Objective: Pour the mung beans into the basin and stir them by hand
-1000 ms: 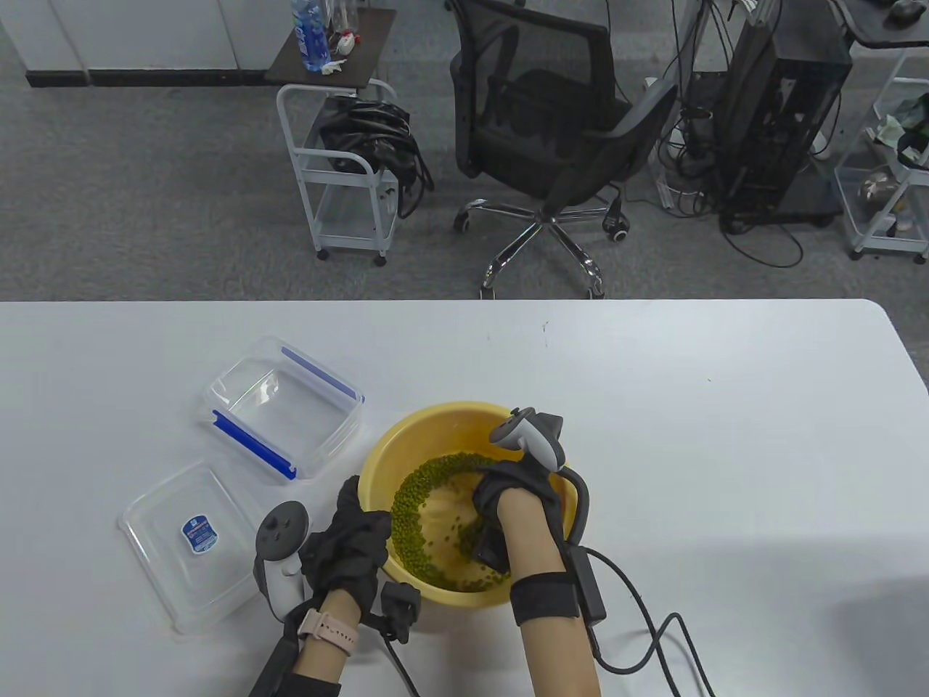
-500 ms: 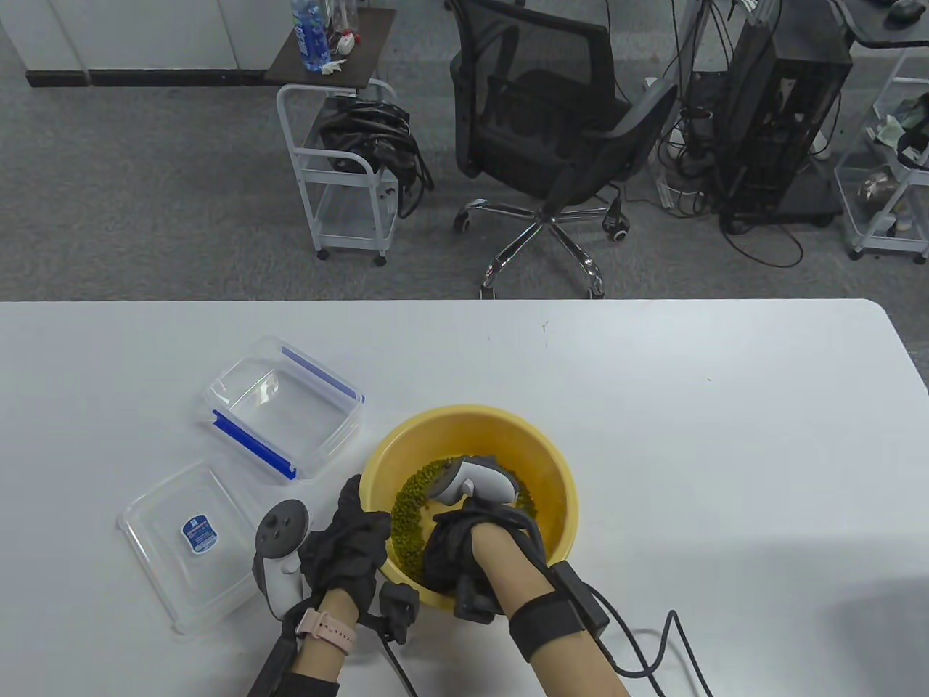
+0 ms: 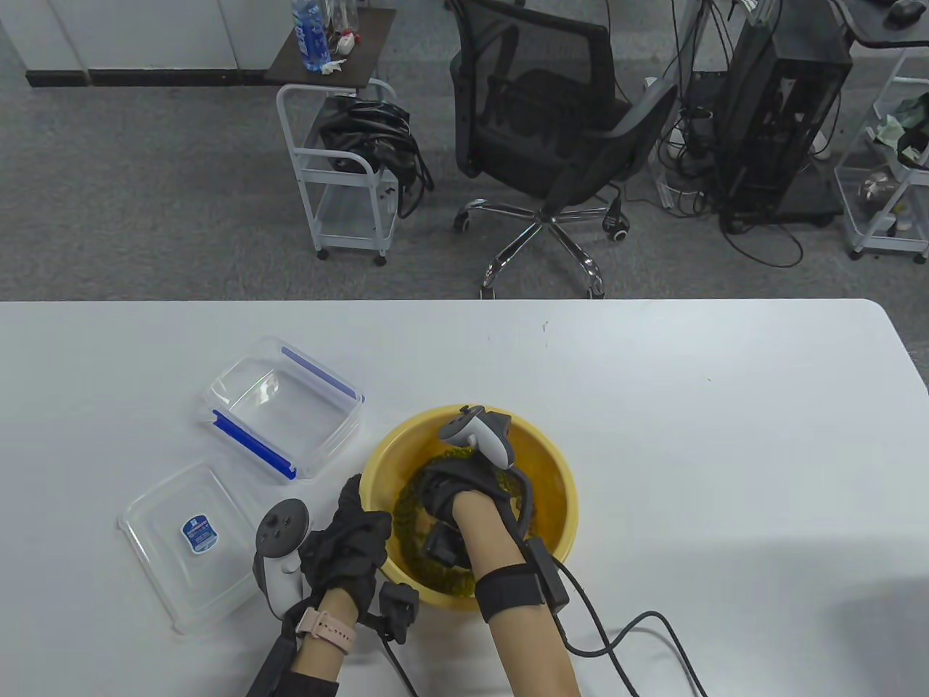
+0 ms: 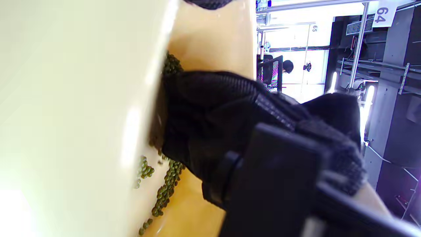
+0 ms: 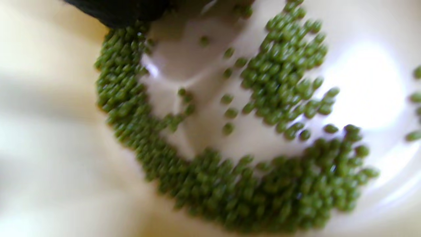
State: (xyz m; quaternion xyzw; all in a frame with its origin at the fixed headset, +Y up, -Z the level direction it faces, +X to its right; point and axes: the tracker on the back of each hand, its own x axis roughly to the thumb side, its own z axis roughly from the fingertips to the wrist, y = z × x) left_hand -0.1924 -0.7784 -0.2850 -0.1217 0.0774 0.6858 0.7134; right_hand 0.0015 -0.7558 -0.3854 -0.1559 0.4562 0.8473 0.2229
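1. The beans (image 3: 406, 512), small and green, lie in a ring on the floor of the yellow basin (image 3: 555, 472).
2. The right hand (image 3: 457, 486) is down among them; how its fingers lie cannot be told.
3. The left hand (image 3: 348, 541) grips the basin's left rim.
4. Left of the basin on the white table (image 3: 726, 450) sit an empty clear box (image 3: 283, 406) and its lid (image 3: 189, 544); beyond the basin, an office chair (image 3: 551, 131).

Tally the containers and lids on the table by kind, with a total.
Yellow basin: 1
Clear plastic box: 1
Clear lid: 1
Total: 3
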